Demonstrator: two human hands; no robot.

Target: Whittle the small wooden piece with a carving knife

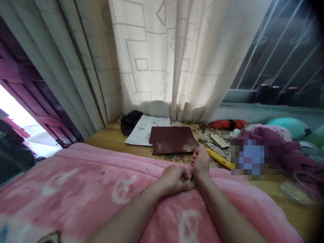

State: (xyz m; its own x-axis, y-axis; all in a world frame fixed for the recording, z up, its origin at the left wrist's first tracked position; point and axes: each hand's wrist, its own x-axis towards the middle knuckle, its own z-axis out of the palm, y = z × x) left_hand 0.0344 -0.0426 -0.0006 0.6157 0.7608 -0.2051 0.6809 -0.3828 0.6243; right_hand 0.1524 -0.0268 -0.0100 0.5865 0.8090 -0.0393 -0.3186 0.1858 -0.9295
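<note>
My left hand (174, 179) is over the pink blanket (101, 182), fingers closed on a small pale, speckled piece (190, 183) by my right wrist. Just to the right and a little farther off, my right hand (201, 162) is curled at the blanket's far edge; whatever its fingers hold, if anything, is too small to make out. Beyond the hands a dark red board (174, 139) lies flat on the wooden surface (111, 138), partly over a printed white sheet (140, 131). A yellow tool (219, 158) lies beside my right hand.
Brown scraps (202, 130) litter the surface around a beige case (219, 141). A black bag (130, 121) sits at the back left. Orange cloth (227, 124), purple knitted fabric (268, 135) and a clear tub (296, 192) are at the right. Curtains (152, 60) hang behind.
</note>
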